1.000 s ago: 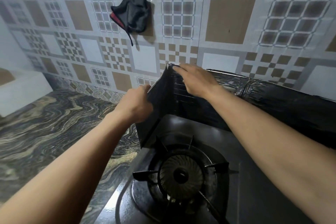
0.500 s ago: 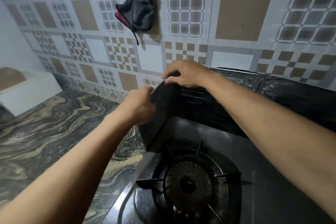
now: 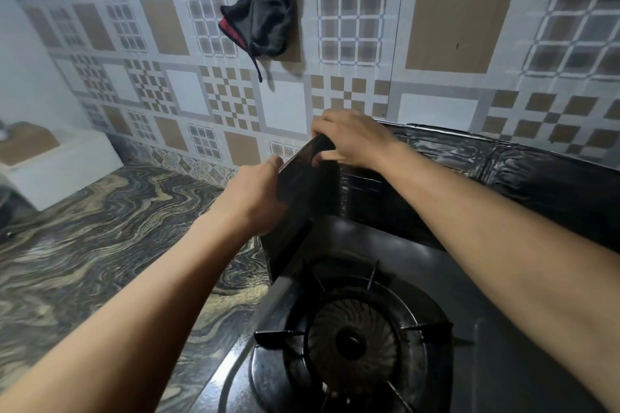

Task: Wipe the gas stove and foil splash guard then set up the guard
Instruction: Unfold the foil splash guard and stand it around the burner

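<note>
The guard [image 3: 503, 174] stood behind and left of the stove [image 3: 385, 245], against the wall [image 3: 436, 43]; a cloth [image 3: 261, 18] hung above; counter [image 3: 100, 245] lay left.

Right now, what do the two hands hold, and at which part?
Both hold the foil splash guard: left hand on the side panel's outer edge, right hand on its top corner.

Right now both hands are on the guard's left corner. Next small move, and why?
Probably square the side panel upright along the stove's left edge. Left hand pinches its top edge, right hand grips the fold, and the panel leans out of line with the back panel.
</note>
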`<state>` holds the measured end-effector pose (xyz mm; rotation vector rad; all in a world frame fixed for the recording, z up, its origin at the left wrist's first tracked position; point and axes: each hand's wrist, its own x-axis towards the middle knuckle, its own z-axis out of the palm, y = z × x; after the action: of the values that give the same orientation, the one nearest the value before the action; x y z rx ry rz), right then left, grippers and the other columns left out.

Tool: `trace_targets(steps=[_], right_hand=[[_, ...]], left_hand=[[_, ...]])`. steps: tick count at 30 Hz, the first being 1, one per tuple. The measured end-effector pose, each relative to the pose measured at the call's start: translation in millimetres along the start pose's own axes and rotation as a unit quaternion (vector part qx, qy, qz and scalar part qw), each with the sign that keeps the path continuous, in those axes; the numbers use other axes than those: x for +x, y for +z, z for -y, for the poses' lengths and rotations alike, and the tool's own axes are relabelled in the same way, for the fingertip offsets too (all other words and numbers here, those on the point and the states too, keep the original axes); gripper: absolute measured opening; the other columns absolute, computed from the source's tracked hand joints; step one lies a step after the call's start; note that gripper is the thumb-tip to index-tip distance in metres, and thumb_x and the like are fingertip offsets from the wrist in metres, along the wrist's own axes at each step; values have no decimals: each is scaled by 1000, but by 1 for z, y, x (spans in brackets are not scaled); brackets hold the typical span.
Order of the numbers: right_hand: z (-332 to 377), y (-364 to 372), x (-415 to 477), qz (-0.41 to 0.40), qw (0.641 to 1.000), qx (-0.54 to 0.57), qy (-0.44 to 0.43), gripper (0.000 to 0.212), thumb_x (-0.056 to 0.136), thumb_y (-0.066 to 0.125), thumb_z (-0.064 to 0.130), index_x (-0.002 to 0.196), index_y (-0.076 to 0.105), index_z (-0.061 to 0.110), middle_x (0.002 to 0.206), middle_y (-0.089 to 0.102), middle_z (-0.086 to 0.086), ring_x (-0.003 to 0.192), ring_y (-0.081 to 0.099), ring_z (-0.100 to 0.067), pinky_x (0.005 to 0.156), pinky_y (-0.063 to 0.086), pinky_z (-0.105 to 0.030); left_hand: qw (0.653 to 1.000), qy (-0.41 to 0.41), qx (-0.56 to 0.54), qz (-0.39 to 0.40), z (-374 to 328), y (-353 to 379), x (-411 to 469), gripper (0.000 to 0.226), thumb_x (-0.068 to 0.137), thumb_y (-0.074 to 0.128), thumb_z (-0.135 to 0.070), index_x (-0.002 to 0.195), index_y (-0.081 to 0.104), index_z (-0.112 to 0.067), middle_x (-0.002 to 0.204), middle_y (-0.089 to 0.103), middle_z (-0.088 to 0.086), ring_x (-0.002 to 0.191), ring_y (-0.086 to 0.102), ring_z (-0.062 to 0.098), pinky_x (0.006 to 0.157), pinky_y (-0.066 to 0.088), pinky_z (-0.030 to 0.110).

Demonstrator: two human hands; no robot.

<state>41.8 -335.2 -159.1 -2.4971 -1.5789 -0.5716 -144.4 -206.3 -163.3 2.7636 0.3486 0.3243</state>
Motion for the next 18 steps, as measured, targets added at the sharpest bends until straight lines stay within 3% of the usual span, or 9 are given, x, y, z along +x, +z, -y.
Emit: trace_targets(steps=[2, 6, 10, 14, 16, 18], right_hand=[[2, 5, 1, -23, 998, -60, -17, 44, 84, 72, 45, 113, 57, 15, 109, 60, -5, 101, 56, -28, 87, 44, -41], [3, 13, 8, -40, 994, -103, -23, 47, 84, 69, 49, 111, 57, 13, 111, 61, -8, 106, 55, -31, 87, 42, -43], [-2, 12, 13, -10, 995, -97, -18, 53, 81, 63, 63, 112, 61, 20, 114, 63, -3, 112, 53, -28, 92, 40, -44], [2, 14, 13, -9, 991, -131, 21, 49, 87, 55, 63, 110, 63, 21, 114, 65, -2, 114, 53, -28, 94, 41, -48], [2, 15, 14, 11, 994, -109, 29, 49, 88, 56, 61, 118, 61, 24, 120, 64, -2, 117, 51, -27, 96, 41, -48], [-1, 8, 13, 45, 998, -17, 38, 49, 90, 57, 58, 128, 58, 29, 129, 61, -1, 123, 47, -25, 100, 40, -47]], left_hand=[[1000, -1, 7, -2, 0, 0, -3, 21, 85, 62, -12, 102, 50, -14, 95, 66, 17, 90, 63, 41, 71, 53, 45], [1000, -8, 22, -11, 2, 0, -6, 20, 84, 58, -5, 98, 46, -13, 94, 64, 19, 89, 61, 42, 65, 43, 38], [1000, -22, 9, -17, 9, 0, -7, 20, 82, 59, -8, 100, 50, -14, 96, 66, 18, 91, 61, 42, 70, 52, 43], [1000, -20, -1, -12, 3, 3, -7, 26, 80, 60, -6, 103, 50, -13, 96, 66, 19, 92, 62, 43, 73, 53, 45], [1000, -19, 5, 1, 0, 2, -7, 28, 80, 61, -6, 104, 49, -12, 97, 66, 20, 93, 62, 43, 73, 52, 44], [1000, -19, 14, 17, 1, -2, -6, 29, 83, 63, -10, 109, 51, -13, 100, 66, 18, 93, 63, 41, 76, 54, 44]])
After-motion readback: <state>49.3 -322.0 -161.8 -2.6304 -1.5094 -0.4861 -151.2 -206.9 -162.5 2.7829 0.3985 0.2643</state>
